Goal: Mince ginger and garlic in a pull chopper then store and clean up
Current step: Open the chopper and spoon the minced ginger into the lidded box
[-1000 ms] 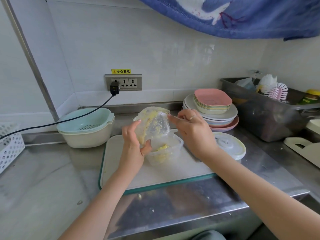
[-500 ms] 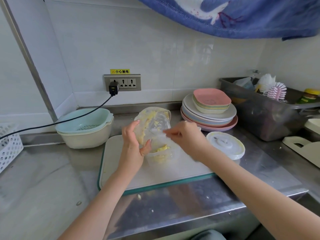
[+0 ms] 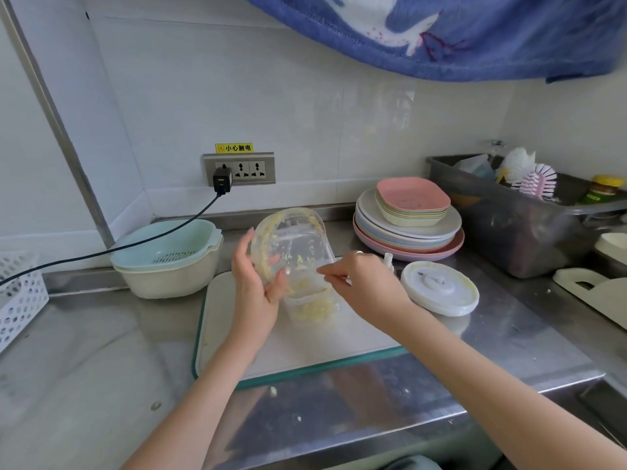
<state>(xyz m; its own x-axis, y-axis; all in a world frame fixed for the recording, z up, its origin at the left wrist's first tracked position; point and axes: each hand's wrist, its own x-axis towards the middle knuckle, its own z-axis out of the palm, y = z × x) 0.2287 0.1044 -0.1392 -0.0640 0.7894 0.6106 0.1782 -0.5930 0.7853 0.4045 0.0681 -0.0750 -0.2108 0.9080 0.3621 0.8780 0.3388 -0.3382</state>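
My left hand (image 3: 252, 290) grips the clear chopper bowl (image 3: 291, 242), tilted with its mouth facing down toward a small clear storage container (image 3: 312, 308). Yellow mince clings to the bowl's wall and lies in the container. The container stands on the white cutting board (image 3: 305, 347). My right hand (image 3: 366, 283) is at the bowl's mouth, its fingers pinching a thin pale utensil that is too small to make out. The white chopper lid (image 3: 439, 291) lies on the counter to the right, with a white blade shaft (image 3: 388, 259) partly hidden behind my right hand.
A teal colander in a cream bowl (image 3: 169, 256) sits at the left with a black cable (image 3: 152, 237) running over it. Stacked plates (image 3: 407, 228) and a grey bin of brushes (image 3: 509, 225) stand at the right. A white basket (image 3: 20, 296) is far left. Mince crumbs (image 3: 272, 391) dot the steel counter.
My right hand moved down from the bowl's upper rim to its lower mouth. The bowl has tilted a little more over the container.
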